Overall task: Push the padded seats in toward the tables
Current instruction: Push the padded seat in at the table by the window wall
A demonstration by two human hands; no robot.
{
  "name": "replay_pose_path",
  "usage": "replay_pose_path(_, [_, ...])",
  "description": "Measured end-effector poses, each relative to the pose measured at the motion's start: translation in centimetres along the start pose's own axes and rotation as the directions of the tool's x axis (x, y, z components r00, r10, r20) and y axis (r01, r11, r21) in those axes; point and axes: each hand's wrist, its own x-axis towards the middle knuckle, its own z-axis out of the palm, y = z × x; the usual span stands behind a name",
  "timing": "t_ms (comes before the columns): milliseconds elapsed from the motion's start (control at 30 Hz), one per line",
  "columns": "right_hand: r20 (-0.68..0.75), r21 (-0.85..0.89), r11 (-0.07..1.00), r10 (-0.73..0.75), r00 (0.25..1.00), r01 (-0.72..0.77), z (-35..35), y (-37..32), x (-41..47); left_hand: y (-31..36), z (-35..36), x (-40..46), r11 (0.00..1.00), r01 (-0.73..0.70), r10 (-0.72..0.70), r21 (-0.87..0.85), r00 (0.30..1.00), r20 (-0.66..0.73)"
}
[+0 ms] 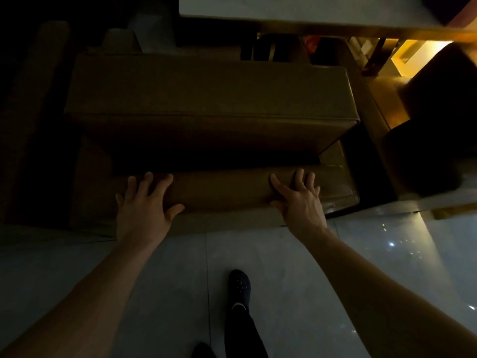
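A brown padded seat (206,91) fills the middle of the dim view, its cushion toward the white table (296,9) at the top. The seat's low backrest (219,189) runs across just in front of me. My left hand (143,202) lies flat on the backrest's left part, fingers spread and straight, thumb on its near face. My right hand (299,200) rests on the right part in the same way, fingers spread over the top edge. Neither hand curls round anything.
Pale glossy floor tiles (374,267) lie under me, with my dark shoe (238,285) below the hands. A dark seat (438,120) stands at the right under warm light. Another padded shape (33,99) sits in shadow at the left.
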Motion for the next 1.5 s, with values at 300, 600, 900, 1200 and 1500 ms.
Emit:
replay_pose_path(300, [0.033,-0.025,1.0,0.01,0.999,-0.01,-1.0,-0.5,0.0,0.5,-0.5,-0.3,1.0,0.023,-0.022,-0.008,0.999,0.025])
replay_pose_path(600, [-0.001,-0.017,0.997,0.072,0.997,-0.072,0.4,-1.4,-0.8,1.2,-0.4,-0.8,0.999,0.045,-0.045,-0.005,0.998,0.032])
replay_pose_path(900, [-0.036,-0.014,0.999,0.051,0.998,-0.051,1.3,-1.1,-0.1,1.5,0.9,-0.5,0.998,0.058,-0.058,-0.01,0.996,-0.068])
replay_pose_path(1200, [0.008,-0.013,0.999,0.04,0.999,-0.04,-0.8,1.2,1.6,3.1,0.7,1.7,0.997,0.041,-0.043,-0.059,0.998,-0.037])
replay_pose_path(1500, [-0.026,-0.088,0.996,0.008,1.0,-0.01,-0.2,0.8,-0.3,2.2,0.6,0.3,0.996,0.021,-0.025,-0.092,0.999,-0.041])
